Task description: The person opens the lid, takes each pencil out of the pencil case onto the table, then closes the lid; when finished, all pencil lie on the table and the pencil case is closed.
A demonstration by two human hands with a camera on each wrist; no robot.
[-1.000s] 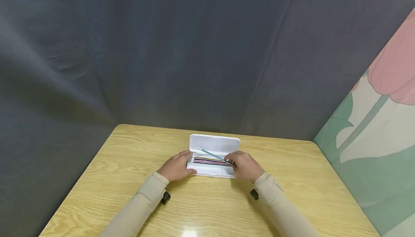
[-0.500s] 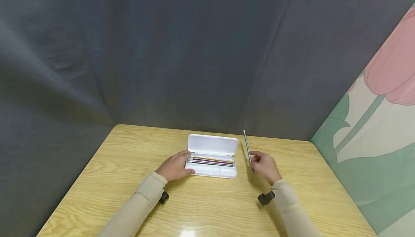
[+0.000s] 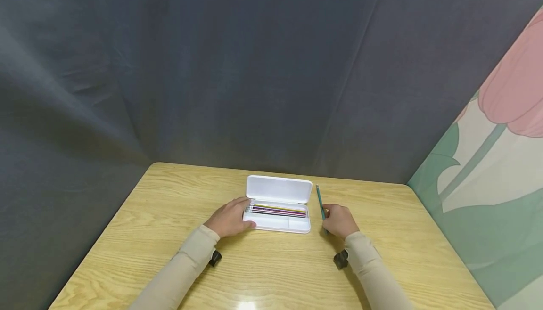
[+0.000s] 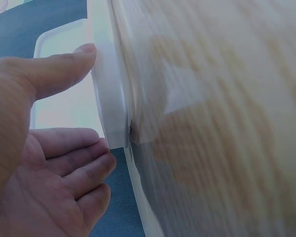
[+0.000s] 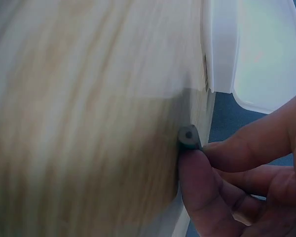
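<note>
Lowered near the far edge of the table [image 3: 267,267], pencil [image 3: 320,199] is seemingly being placed, pinched by right hand [image 3: 341,221], case [image 3: 278,189] clamped by left hand [image 3: 229,218].

One white case [image 3: 278,189], one table [image 3: 263,272] under case, one left hand [image 3: 229,218] at case's left end, one right hand [image 3: 341,221] and one teal pencil [image 3: 320,199] right of case, several pencils [image 3: 278,210] inside case, exact count unclear.
</note>
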